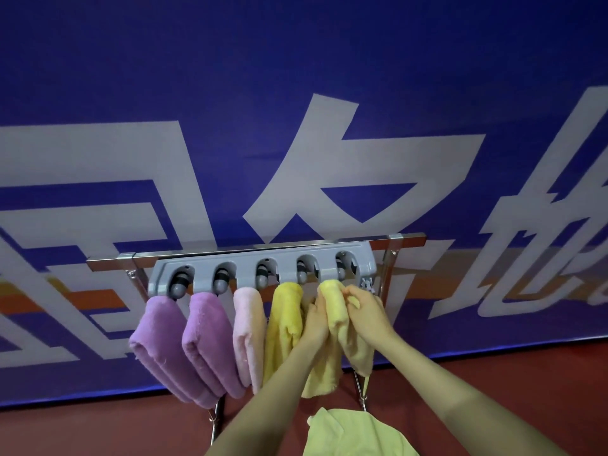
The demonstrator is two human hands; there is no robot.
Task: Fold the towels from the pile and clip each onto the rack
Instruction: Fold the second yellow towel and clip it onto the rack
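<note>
Fingers (pixel 354 295) of my right hand (pixel 367 315) are curled round the folded pale yellow towel (pixel 334 301), pinching it from the right near its top. My left hand (pixel 316 319) has its fingers wrapped on the same towel from the left. Both hands gripping.

Towel top sits just below the fifth, rightmost slot (pixel 343 268) of the grey clip rack (pixel 263 256). Can't tell whether the clip has it. The rest of the towel hangs down between my forearms.

The other four slots are loaded, left to right: purple towel (pixel 161 340), second purple towel (pixel 207 340), pink towel (pixel 248 324), yellow towel (pixel 284 317). All hang folded, side by side.

The rack is mounted on a steel bar (pixel 108 263).

One more light yellow towel (pixel 355 436) lies at the bottom edge of view, under my arms; what it lies on is out of view.

Blue banner (pixel 296 93) behind, red floor (pixel 493 373) below.
</note>
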